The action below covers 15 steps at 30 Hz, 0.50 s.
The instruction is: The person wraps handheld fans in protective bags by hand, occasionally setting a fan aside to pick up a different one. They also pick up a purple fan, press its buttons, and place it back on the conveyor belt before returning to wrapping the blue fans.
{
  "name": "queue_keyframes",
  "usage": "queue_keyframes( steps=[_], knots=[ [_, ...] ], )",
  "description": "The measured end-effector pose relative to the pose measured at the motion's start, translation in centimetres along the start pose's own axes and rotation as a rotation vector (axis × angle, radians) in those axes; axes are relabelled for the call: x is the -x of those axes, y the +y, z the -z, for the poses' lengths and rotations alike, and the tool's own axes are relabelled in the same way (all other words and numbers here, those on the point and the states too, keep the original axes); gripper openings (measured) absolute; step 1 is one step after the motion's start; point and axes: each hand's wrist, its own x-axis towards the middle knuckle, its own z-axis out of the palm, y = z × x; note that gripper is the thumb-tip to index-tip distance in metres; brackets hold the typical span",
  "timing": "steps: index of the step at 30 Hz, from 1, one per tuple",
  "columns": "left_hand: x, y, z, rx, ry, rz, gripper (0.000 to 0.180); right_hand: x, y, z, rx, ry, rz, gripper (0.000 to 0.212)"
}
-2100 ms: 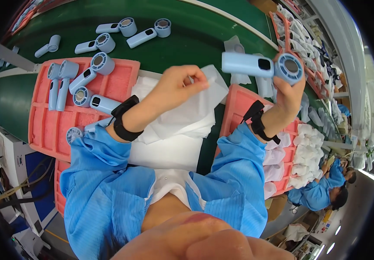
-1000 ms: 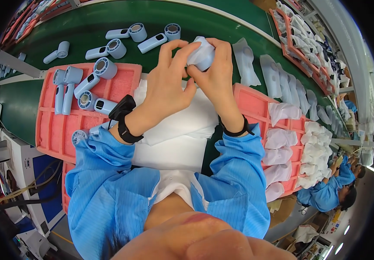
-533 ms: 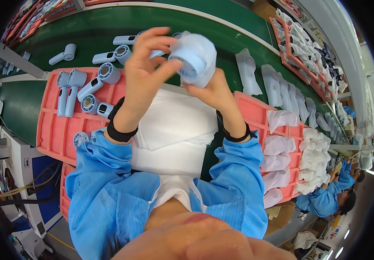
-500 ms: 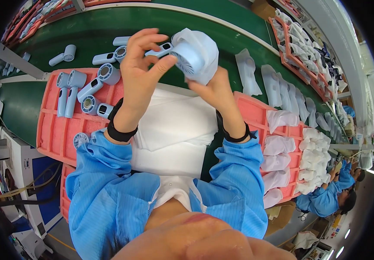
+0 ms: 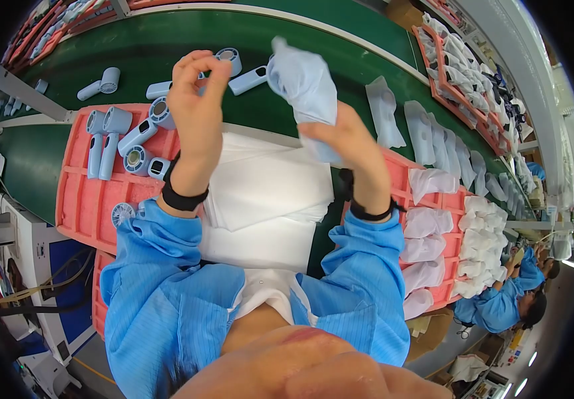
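My right hand (image 5: 348,136) is closed round the lower part of a light blue handheld fan wrapped in a thin white pouch (image 5: 305,83), raised above the green conveyor belt. The pouch covers the fan, and its loose end sticks up in a twisted tip. My left hand (image 5: 197,96) is off to the left, apart from the pouch, with fingers curled in to the thumb and nothing visible in them. Just beyond it, unwrapped blue fans (image 5: 248,80) lie on the belt. A stack of white pouches (image 5: 267,186) lies between my forearms.
At left, a pink tray (image 5: 87,206) carries several bare blue fans (image 5: 139,136). To the right, another pink tray (image 5: 396,176) holds wrapped fans (image 5: 430,219). Several wrapped fans (image 5: 420,133) lie in a row along the green belt (image 5: 287,40). Co-workers (image 5: 500,299) sit at far right.
My left hand has come away from the fan to the left, its fingers curling closed. My right hand has shifted right, and the pouch now covers the fan's head, which showed before.
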Motion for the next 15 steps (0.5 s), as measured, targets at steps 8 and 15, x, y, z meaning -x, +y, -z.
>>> queue_keyframes(
  steps=[8,15],
  knots=[
    [7.0,-3.0,-3.7,-0.360,-0.801,-0.047,0.022,-4.4,9.9,5.1,0.926,0.377,-0.588,0.033],
    [11.4,-5.8,-2.5,-0.645,-0.945,-0.284,0.029,-9.2,9.0,1.5,1.294,0.256,-0.464,0.057]
  ],
)
